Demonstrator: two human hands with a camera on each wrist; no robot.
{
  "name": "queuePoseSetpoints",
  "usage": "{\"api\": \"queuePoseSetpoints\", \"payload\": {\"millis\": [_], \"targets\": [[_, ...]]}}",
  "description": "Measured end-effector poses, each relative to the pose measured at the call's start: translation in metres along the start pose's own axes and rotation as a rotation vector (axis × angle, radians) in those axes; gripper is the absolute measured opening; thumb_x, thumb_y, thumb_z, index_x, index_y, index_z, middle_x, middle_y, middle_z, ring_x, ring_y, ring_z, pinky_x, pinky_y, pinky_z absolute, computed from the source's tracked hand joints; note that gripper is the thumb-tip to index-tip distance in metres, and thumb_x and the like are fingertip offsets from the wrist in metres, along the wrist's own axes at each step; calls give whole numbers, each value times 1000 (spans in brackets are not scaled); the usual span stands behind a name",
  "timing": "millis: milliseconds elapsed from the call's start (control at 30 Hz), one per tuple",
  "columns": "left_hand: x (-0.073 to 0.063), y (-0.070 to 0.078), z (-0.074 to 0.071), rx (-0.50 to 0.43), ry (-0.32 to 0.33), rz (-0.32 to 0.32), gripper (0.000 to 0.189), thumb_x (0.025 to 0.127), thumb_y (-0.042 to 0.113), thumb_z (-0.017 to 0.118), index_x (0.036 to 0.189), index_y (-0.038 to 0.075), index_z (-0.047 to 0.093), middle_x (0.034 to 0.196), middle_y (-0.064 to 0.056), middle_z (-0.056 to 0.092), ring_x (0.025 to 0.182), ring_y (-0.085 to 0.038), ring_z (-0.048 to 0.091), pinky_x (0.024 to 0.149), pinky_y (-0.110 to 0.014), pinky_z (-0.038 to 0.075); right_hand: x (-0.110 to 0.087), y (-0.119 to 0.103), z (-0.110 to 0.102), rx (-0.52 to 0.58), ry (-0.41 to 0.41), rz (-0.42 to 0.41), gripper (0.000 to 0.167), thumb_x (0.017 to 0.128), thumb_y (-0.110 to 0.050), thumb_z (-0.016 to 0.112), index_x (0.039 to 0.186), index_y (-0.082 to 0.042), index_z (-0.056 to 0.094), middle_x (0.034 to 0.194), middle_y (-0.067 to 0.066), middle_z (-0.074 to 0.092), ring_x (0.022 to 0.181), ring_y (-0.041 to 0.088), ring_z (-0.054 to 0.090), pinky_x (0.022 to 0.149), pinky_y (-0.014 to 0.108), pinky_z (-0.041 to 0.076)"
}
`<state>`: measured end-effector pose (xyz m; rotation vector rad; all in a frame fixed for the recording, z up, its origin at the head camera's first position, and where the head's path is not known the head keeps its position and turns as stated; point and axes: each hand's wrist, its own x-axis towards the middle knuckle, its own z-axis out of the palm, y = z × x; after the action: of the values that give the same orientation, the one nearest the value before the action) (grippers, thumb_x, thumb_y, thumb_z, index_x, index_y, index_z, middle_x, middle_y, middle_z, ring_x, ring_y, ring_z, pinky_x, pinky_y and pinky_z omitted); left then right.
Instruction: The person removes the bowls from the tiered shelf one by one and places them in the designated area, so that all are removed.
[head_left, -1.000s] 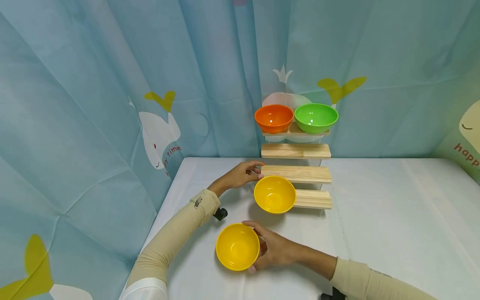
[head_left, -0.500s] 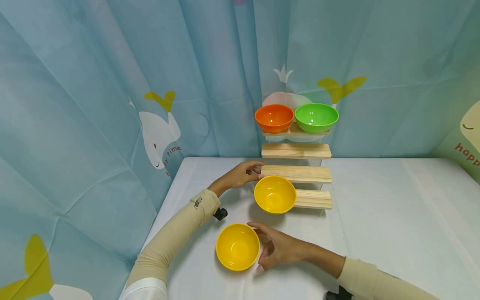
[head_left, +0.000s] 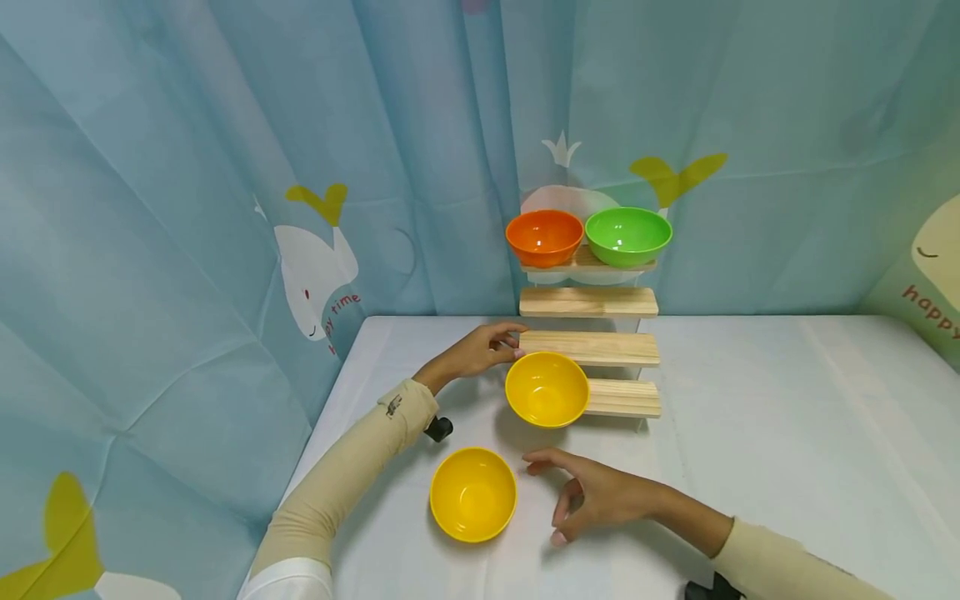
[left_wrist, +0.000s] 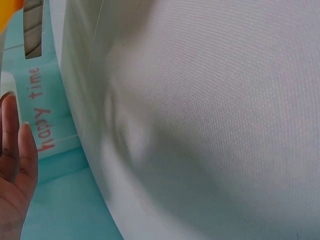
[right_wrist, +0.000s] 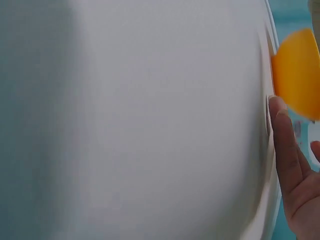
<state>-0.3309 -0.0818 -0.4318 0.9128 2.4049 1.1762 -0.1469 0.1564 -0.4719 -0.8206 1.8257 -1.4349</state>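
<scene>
The right hand (head_left: 603,493) holds nothing, thumb and fingers curved loosely apart; just to its left, untouched, a round, glossy yellow bowl (head_left: 473,495) stands upright. The left hand (head_left: 476,350) is at the end of a tiered, pale wooden shelf (head_left: 590,343) (whether it grips, I cannot tell). Below and right of its fingertips, a second round, glossy yellow bowl (head_left: 547,389) sits on the lowest tier.

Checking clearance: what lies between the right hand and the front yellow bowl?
Only white tablecloth separates the right hand from the front yellow bowl in the head view.
</scene>
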Motion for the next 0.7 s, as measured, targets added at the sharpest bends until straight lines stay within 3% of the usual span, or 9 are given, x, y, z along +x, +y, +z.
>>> {"api": "queuePoseSetpoints", "payload": {"millis": [467,700], "targets": [[2,-2,0,-29,2,-12,51,100,25,65,148,12,50,131,-12,63,118,-23,61,94,-31,53,-45,5,-34,-60,36,-12,90,85,-9,80,156,-5,24,149,32,36,85,27,73,76,28,58],[2,-3,0,-31,-3,7,51,100,23,65,148,10,50,132,-13,62,119,-24,60,96,-31,52,-64,3,-51,-101,124,-36,88,87,-7,78,156,-5,24,148,36,33,85,30,73,75,34,60]]}}
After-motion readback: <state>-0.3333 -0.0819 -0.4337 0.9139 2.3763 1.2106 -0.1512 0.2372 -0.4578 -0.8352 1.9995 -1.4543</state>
